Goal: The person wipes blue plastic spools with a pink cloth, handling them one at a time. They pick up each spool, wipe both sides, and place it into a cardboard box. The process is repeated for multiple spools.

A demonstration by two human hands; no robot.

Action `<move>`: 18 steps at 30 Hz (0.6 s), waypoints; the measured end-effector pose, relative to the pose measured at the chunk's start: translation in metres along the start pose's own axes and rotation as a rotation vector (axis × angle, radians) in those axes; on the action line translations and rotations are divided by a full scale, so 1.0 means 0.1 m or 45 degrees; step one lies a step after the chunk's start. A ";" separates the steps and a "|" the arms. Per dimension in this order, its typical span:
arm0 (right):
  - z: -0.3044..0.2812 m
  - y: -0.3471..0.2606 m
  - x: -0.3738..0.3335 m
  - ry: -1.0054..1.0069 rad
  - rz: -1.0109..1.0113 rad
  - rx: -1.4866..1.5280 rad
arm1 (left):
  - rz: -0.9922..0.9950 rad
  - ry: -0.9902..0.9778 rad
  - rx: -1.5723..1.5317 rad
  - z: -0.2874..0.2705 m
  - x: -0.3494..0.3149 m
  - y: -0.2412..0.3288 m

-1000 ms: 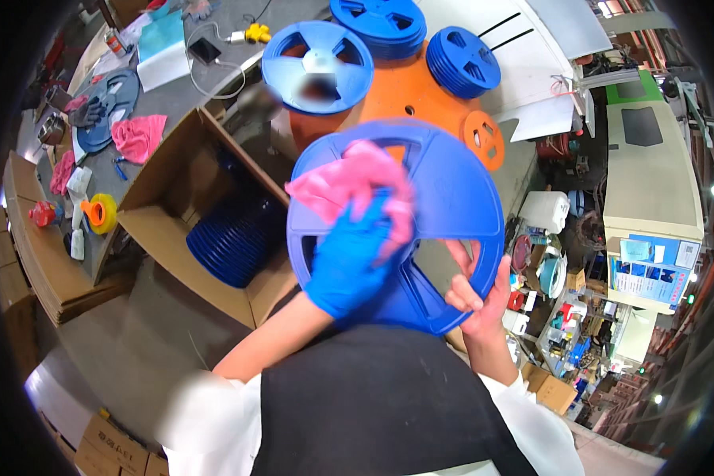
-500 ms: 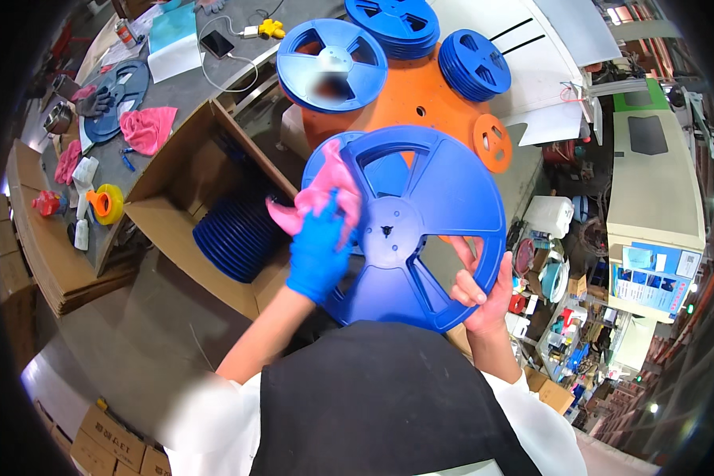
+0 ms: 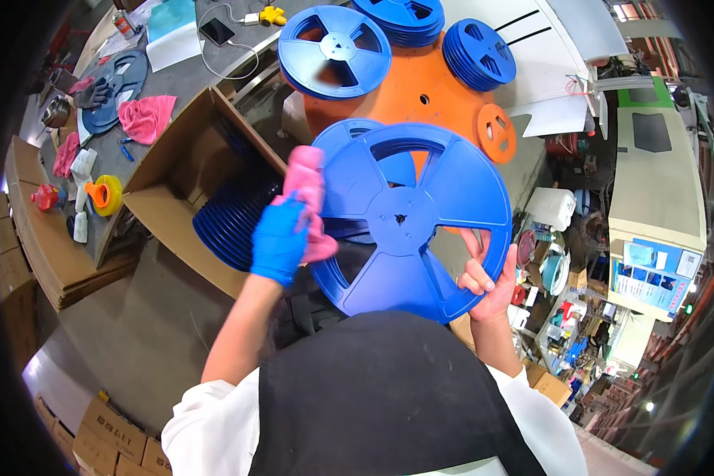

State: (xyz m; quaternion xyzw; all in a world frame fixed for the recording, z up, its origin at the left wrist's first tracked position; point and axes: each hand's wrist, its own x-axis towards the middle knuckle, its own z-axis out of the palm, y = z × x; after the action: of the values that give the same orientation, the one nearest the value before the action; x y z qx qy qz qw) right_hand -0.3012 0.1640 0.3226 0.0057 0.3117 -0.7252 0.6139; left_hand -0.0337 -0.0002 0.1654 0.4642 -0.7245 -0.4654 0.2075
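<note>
A large blue plastic reel (image 3: 408, 194) with cut-out windows is held tilted in front of my apron. My bare right hand (image 3: 492, 282) grips its right rim, with fingers through a window. My left hand (image 3: 279, 240), in a blue glove, is closed around a bunched pink cloth (image 3: 303, 178). The cloth lies at the reel's left edge; whether it presses on the rim is hard to tell. Partly hidden behind the held reel is another blue reel (image 3: 337, 133).
An open cardboard box (image 3: 163, 226) at left holds several blue reels (image 3: 222, 234). Stacked blue reels (image 3: 337, 83) and a small orange disc (image 3: 496, 133) rest on an orange surface (image 3: 444, 95). A grey table (image 3: 214, 59) at far left carries a phone (image 3: 216, 32), cloths and tape.
My left hand has moved left and down with the pink cloth, from over the reel's face to its left edge. The reel has shifted slightly right, still in my right hand.
</note>
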 end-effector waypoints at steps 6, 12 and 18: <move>-0.13 -0.13 -0.06 -0.225 -0.066 0.056 | 0.107 0.421 -0.087 -0.35 -0.25 -0.11; -0.09 -0.15 -0.02 -0.187 -0.115 0.173 | 0.548 0.300 0.547 -0.57 -0.55 0.22; 0.15 -0.08 0.22 -0.139 -0.040 0.084 | 0.826 0.057 0.818 -0.26 -0.55 0.41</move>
State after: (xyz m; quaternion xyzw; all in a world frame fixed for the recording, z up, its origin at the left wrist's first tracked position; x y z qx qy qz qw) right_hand -0.3076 0.1382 0.3296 -0.0187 0.2538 -0.7439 0.6180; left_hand -0.0078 0.0408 0.2210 0.2639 -0.9354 -0.1178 0.2037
